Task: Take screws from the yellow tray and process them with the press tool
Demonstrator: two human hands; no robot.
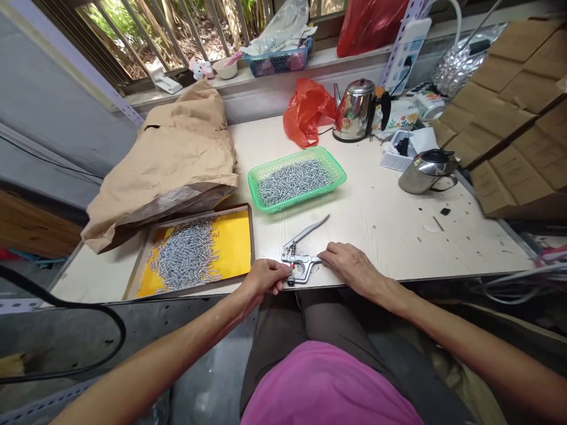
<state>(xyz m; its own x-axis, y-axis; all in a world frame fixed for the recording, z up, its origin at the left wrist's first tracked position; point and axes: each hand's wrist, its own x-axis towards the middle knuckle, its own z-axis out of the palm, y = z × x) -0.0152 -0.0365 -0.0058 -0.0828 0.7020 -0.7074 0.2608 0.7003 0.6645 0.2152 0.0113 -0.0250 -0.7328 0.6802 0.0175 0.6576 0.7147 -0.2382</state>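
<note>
A pair of silver snap-fastener pliers (303,260) lies at the table's front edge, its upper handle raised and its jaws apart. My left hand (267,275) is pinched at the jaw, beside a small red part; whatever its fingertips hold is too small to make out. My right hand (349,265) closes on the end of the lower handle. Left of my left hand, a shallow tray (237,236) with a yellow bottom bears a heap of small silver metal pieces (186,254). Behind the pliers, a green plastic basket (283,205) holds more such pieces.
A large brown paper bag (172,147) leans over the tray's back edge. At the back stand a steel kettle (354,112) and a red plastic bag (305,112). A small metal pot (423,174) and cardboard (509,112) are at right.
</note>
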